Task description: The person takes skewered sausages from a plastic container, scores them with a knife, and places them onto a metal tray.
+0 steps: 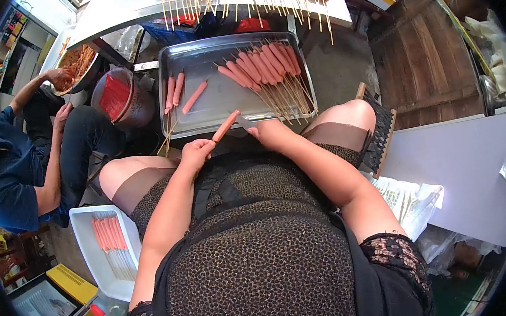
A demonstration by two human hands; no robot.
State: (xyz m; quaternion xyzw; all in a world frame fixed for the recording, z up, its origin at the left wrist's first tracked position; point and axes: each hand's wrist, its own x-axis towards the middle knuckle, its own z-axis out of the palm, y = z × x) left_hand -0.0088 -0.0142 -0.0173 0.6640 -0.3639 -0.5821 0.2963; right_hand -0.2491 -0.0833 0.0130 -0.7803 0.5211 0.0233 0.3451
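My left hand (197, 154) grips the lower end of a pink sausage (227, 126), which points up and to the right. My right hand (270, 134) is closed on a small knife, its blade (244, 122) close beside the sausage's upper end. Just beyond both hands lies a metal tray (202, 126). On its right side is a pile of skewered sausages (260, 65) with sticks toward me. On its left side, three more sausages lie apart, one of them (195, 97) nearest the middle.
Beyond the tray, a white table (114, 13) holds more skewered sausages. Another person (19, 172) sits at left beside a bucket (120, 97) and a food basin (79, 68). A white bin (85, 233) with skewers stands lower left. Wooden boards (425, 58) are at right.
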